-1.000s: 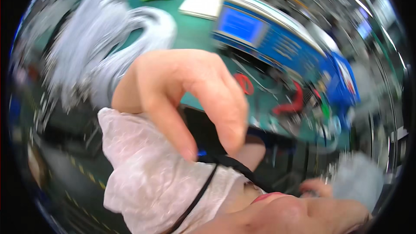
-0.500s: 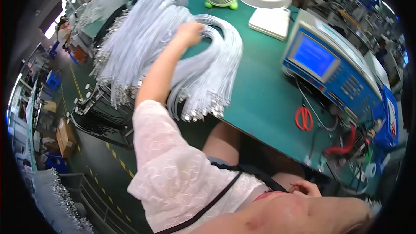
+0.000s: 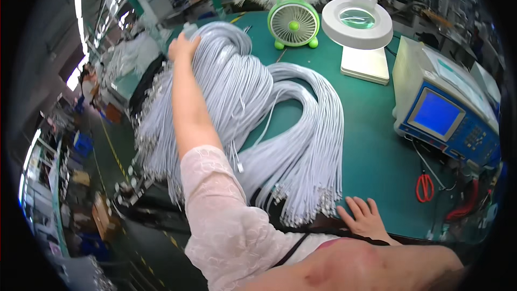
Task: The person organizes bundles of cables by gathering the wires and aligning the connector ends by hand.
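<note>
My left hand [image 3: 184, 48] reaches to the far left of the table, beside the looped end of a big bundle of grey-white cables [image 3: 226, 81]. Its fingers are closed round a small pale, bottle-shaped thing [image 3: 189, 29], mostly hidden by the hand. A second bundle of cables [image 3: 323, 113] curves to the right, its metal-tipped ends gathered at the table's near edge. Just right of those ends my right hand [image 3: 367, 220] rests on the edge with its fingers spread, holding nothing. One loose cable end with a white connector [image 3: 240, 167] sticks out between the bundles.
On the green table [image 3: 371, 129] stand a green fan [image 3: 294, 24], a magnifier lamp [image 3: 358, 21] and a blue-fronted instrument [image 3: 436, 113] with a screen. Red-handled scissors [image 3: 425, 187] lie near the instrument. Black cables and a rack [image 3: 145, 194] are left of the table.
My left hand has moved from the middle of the cables to their far left end and closed on the pale thing. My right hand has come up onto the table edge. The view has shifted.
</note>
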Tool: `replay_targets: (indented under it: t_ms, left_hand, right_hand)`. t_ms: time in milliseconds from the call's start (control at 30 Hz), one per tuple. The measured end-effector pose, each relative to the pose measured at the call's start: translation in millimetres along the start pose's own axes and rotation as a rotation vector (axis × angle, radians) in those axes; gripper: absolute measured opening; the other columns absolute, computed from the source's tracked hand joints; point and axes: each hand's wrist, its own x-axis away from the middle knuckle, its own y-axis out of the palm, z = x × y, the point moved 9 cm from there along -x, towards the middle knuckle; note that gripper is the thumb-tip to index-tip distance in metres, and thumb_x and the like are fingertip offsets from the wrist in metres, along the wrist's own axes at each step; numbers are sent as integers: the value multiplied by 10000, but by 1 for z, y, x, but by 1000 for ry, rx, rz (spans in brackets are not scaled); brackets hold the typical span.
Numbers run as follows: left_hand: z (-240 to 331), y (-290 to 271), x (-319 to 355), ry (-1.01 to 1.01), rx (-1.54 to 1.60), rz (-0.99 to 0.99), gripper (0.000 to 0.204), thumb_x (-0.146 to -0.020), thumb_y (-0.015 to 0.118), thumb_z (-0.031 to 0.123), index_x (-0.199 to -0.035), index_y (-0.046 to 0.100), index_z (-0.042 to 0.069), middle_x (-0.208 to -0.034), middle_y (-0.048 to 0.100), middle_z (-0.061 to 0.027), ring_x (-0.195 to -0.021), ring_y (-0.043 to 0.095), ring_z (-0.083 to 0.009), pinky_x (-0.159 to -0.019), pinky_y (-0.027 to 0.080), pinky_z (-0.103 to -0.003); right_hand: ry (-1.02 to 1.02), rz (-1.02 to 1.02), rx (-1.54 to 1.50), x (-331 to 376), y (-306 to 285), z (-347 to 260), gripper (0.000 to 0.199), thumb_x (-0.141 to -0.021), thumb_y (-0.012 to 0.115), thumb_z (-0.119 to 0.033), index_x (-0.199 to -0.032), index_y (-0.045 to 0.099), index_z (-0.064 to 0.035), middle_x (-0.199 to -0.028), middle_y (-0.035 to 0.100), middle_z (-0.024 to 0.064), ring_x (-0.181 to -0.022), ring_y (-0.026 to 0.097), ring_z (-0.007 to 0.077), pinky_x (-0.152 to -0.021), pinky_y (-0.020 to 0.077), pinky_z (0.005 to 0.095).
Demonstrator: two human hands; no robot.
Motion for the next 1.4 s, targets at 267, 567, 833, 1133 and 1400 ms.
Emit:
replay_targets:
  t_ms: [267,567,833,1133,1400]
  left_hand:
    - [-74,116,-19,-188,721,-523,934,-645,598,656,-1217,455,-68,-1234,483,-191,-1158,448,-280,-965,322,-337]
    - [-17,-32,131,81,451,-408,649,-617,697,408,-1035,553,-66,-965,624,-185,-889,608,-274,-775,461,-338]
    - [68,-92,280,531,10,-369,604,-599,707,380,-1003,499,-18,-761,604,-183,-708,609,-329,-650,478,-407]
    - [-27,-80,25,181,296,0,231,-670,597,281,-714,636,58,-731,617,-153,-729,615,-288,-672,483,-395]
    - [50,-45,99,752,298,462,133,-752,503,59,-885,506,50,-932,566,-124,-855,551,-331,-724,449,-400]
  right_hand:
    - [213,30,127,-2,11,16,366,-754,545,-224,-1112,549,-146,-1166,509,139,-1059,492,280,-873,373,492]
    - [171,96,76,-9,4,8,360,-756,530,-206,-1103,553,-110,-1159,513,175,-1048,502,298,-875,375,501]
    - [256,50,84,-1,11,14,327,-783,529,-169,-1101,541,-90,-1177,508,159,-1077,494,289,-883,377,487]
    - [252,1,-92,-8,9,9,707,-510,689,-143,-1170,467,-25,-1247,425,188,-1136,424,337,-933,327,492]
    - [308,122,-45,-5,-2,11,618,-518,640,-141,-1110,516,-14,-1178,480,200,-1087,462,334,-903,344,478]
